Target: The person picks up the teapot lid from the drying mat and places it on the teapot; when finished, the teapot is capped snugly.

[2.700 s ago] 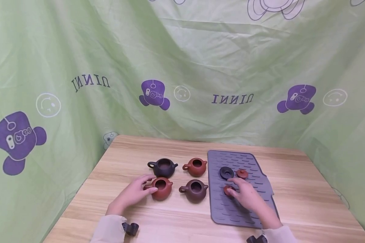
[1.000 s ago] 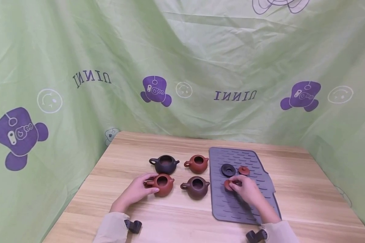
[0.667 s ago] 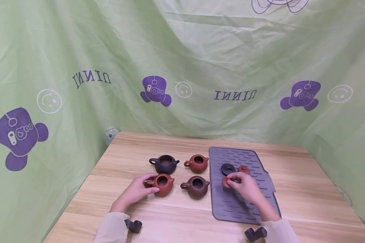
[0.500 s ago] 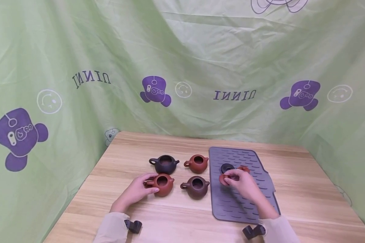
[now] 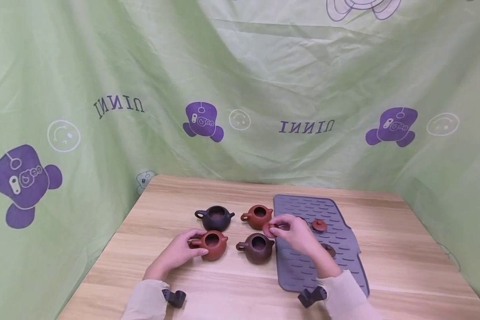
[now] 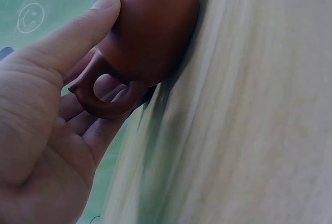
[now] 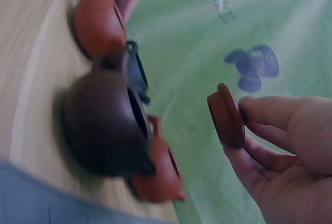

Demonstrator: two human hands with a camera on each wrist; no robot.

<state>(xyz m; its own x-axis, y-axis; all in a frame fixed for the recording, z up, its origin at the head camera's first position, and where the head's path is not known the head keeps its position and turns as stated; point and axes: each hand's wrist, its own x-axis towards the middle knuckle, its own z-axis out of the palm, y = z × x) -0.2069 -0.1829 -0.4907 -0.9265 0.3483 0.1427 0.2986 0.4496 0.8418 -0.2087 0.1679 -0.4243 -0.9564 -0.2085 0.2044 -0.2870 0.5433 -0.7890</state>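
Note:
My left hand (image 5: 180,250) holds the front-left red clay teapot (image 5: 218,249), which stands lidless on the table. In the left wrist view the thumb presses its body (image 6: 155,32), with the other fingers behind the looped handle (image 6: 101,107). My right hand (image 5: 298,235) pinches a small red teapot lid (image 5: 268,230) in the air, above the gap between the dark brown teapot (image 5: 256,253) and the rear red teapot (image 5: 258,221). The right wrist view shows the lid (image 7: 227,117) tilted on edge between thumb and fingers.
A black teapot (image 5: 220,222) stands behind the held one, also lidless. On the grey ridged mat (image 5: 300,275) lie another red lid (image 5: 319,226) and a dark brown lid (image 5: 329,250); my right hand mostly hides the black lid. Green printed cloth (image 5: 240,155) hangs around the table (image 5: 224,293).
My right hand has picked the red lid up from the mat and carried it left toward the teapots, uncovering the dark brown lid. My left hand stays on its teapot.

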